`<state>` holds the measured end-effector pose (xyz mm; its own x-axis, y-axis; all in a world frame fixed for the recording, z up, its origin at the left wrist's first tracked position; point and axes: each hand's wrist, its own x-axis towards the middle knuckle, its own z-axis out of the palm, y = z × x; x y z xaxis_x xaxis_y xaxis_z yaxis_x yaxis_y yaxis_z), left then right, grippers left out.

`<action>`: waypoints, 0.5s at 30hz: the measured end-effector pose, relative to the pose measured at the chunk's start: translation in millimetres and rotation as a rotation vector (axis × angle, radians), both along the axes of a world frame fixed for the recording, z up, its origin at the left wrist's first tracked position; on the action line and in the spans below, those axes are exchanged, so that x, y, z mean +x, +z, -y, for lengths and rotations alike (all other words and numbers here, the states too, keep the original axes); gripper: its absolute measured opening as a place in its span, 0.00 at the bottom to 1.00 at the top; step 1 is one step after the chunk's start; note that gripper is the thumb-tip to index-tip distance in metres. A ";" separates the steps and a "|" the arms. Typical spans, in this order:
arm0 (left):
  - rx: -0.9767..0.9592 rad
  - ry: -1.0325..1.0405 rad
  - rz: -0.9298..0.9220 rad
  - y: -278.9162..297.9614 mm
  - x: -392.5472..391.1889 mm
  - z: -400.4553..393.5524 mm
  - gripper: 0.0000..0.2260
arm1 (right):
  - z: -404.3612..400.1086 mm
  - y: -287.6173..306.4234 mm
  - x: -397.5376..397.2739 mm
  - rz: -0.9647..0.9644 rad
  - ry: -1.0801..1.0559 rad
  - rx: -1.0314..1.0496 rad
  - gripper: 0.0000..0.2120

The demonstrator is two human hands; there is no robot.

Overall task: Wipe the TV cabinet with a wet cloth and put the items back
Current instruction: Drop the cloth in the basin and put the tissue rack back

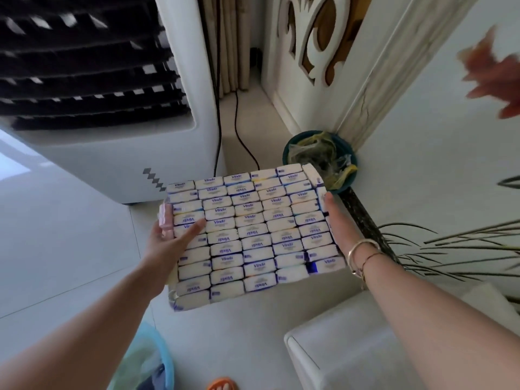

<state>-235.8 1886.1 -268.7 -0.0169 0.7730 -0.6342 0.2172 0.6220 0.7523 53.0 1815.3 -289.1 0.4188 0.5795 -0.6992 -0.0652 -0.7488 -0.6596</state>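
Bulk tissue pack (253, 235), many small wrapped packets, held level above the floor (70, 235) between left hand (168, 240) and right hand (337, 220), fingers straight and pressed to opposite sides, near white air cooler (118, 136) and bin (320, 159).

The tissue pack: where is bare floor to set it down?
Bare floor lies left of the tissue pack, below the air cooler. Right is crowded: the bin and the cabinet.
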 end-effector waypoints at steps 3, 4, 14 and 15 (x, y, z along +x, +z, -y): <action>0.012 0.008 0.009 65.1 0.7 9.8 0.41 | 11.9 74.2 -2.2 0.037 0.002 0.015 0.26; 0.015 0.008 0.020 91.2 2.4 14.8 0.41 | 16.7 101.1 -1.1 0.045 0.009 0.030 0.27; 0.054 -0.065 0.040 289.5 35.5 107.6 0.38 | 123.3 304.5 38.9 0.133 -0.027 0.052 0.32; 0.052 -0.070 0.051 299.3 40.5 121.7 0.39 | 138.7 315.0 43.9 0.138 -0.029 0.050 0.32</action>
